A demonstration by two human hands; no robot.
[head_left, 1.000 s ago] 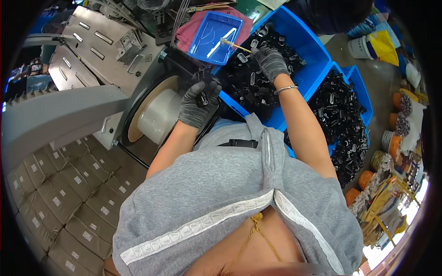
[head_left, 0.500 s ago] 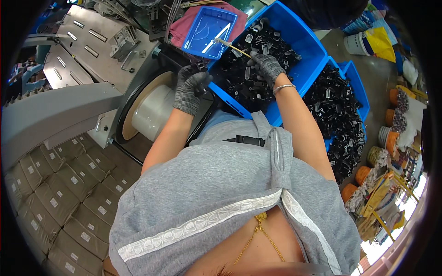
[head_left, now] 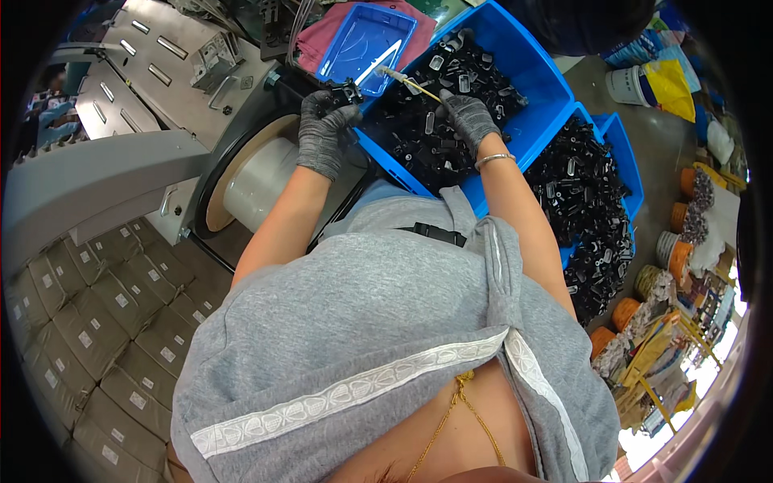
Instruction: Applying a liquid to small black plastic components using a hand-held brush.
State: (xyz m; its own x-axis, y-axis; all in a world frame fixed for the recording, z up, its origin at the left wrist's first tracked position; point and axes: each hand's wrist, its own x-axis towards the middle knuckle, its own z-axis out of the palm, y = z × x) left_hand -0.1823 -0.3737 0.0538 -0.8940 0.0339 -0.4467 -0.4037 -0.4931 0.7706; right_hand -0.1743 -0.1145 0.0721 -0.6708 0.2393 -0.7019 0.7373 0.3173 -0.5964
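Thin, pale-tipped tan stick (head_left: 419, 86) aslant in right hand (head_left: 469, 118), small black part (head_left: 348, 92) in left hand (head_left: 325, 133)

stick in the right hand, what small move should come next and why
Probably bring the stick's pale tip toward the black part: the left hand holds that part at the near edge of the blue tray, and the right hand has the tip close by, over the tray's side.

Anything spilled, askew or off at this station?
One possible oddity: black parts in the rightmost blue bin are heaped until its near rim is hidden, so spillover can't be ruled out. Nothing else stands out: the blue tray sits on the pink cloth, and the right hand holds the thin stick.
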